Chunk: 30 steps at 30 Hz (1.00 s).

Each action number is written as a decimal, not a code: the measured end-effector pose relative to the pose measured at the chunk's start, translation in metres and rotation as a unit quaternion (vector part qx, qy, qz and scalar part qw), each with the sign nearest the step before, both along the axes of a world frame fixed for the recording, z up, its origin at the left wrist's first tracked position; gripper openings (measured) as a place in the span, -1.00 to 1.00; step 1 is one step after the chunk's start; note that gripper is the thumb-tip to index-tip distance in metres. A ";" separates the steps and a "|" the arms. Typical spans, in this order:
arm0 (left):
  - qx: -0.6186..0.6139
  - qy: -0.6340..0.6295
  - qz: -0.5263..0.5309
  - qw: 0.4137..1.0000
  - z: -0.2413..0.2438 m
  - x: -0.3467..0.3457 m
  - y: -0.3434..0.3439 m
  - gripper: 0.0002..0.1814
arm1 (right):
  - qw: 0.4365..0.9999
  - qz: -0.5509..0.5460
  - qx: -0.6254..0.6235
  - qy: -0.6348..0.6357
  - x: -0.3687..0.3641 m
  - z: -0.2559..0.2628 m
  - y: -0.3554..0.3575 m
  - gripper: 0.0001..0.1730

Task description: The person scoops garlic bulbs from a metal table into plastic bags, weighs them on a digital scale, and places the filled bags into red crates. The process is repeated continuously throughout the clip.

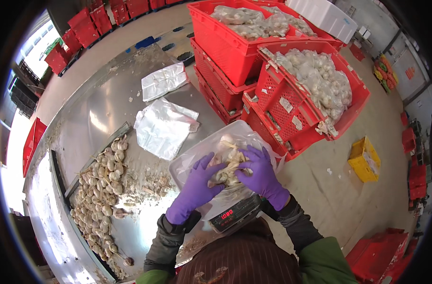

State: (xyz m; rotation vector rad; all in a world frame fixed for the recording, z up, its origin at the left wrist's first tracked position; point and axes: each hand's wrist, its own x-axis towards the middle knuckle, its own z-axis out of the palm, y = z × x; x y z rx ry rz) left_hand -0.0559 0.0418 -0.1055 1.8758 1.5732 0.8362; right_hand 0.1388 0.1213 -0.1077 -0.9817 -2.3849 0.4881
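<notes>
Both hands wear purple gloves and are at a clear plastic bag [187, 161] of garlic bulbs [233, 159]. The bag lies open in the pale tray [177, 174] of a digital weighing scale [233, 214], whose display shows red digits. My left hand [200, 186] has its fingers spread, with the index finger and thumb against the left side of the garlic. From the right, my right hand [260, 174] bends its fingers over the bulbs and dry stems. Whether it grips any of them is hard to see.
Loose garlic bulbs [102, 188] are heaped along metal strips on the steel table [91, 117]. Flat plastic bags [164, 127] lie beyond the scale. Stacked red crates [223, 53] with bagged garlic [315, 81] rise close at the right. A yellow crate [357, 161] stands on the floor.
</notes>
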 end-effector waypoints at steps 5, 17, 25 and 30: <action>0.101 0.160 0.355 0.916 -0.003 -0.013 0.010 -0.40 | 0.962 -0.153 0.212 0.085 0.004 0.039 -0.006 -0.80; 0.059 -0.124 0.440 0.887 -0.059 -0.034 0.015 -0.83 | 0.912 -0.161 -0.227 0.301 0.003 0.032 0.047 -0.76; -0.004 0.091 0.429 0.899 -0.006 -0.029 -0.004 -0.80 | 0.942 -0.154 -0.126 0.270 0.000 0.040 0.072 -0.73; -0.053 -0.081 0.411 0.907 -0.037 -0.037 -0.005 -0.68 | 0.866 -0.145 -0.345 0.332 -0.002 0.049 0.063 -0.73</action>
